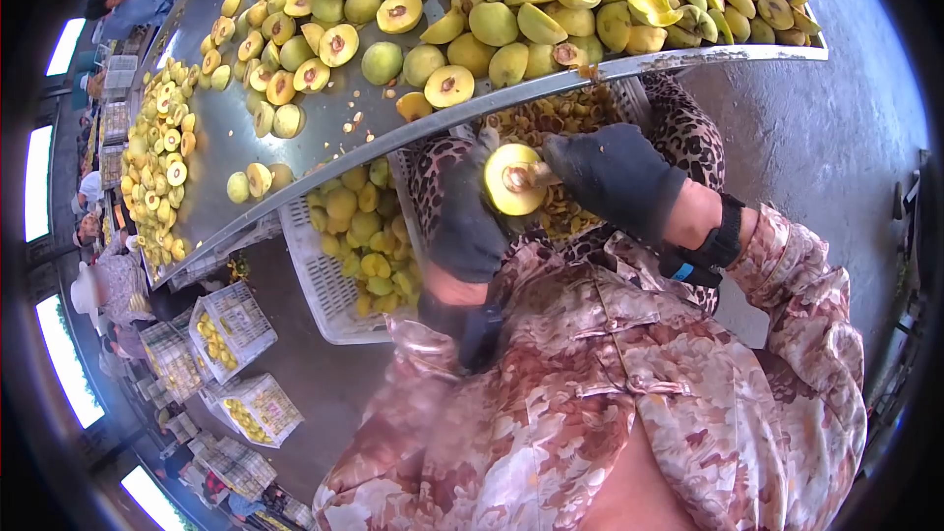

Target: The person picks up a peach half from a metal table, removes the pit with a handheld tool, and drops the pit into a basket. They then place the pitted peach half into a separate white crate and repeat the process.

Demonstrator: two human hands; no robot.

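Observation:
Gloved in dark fabric, my left hand (466,221) is closed around a halved yellow fruit (513,180), whose cut face with a brown centre points up toward the camera. My right hand (619,177), in a dark glove too, is closed on a small tool (540,175) whose tip is at the cut face of the fruit; most of the tool is hidden by the glove. Beneath both hands, between my knees, lies a container of brownish-yellow scraps (565,118).
Halved fruit (449,86) lies heaped on a metal table (339,123) with a raised edge. A white crate (329,305) of fruit stands below it. More crates (232,330) and several people, one in a white hat (87,290), are at the left.

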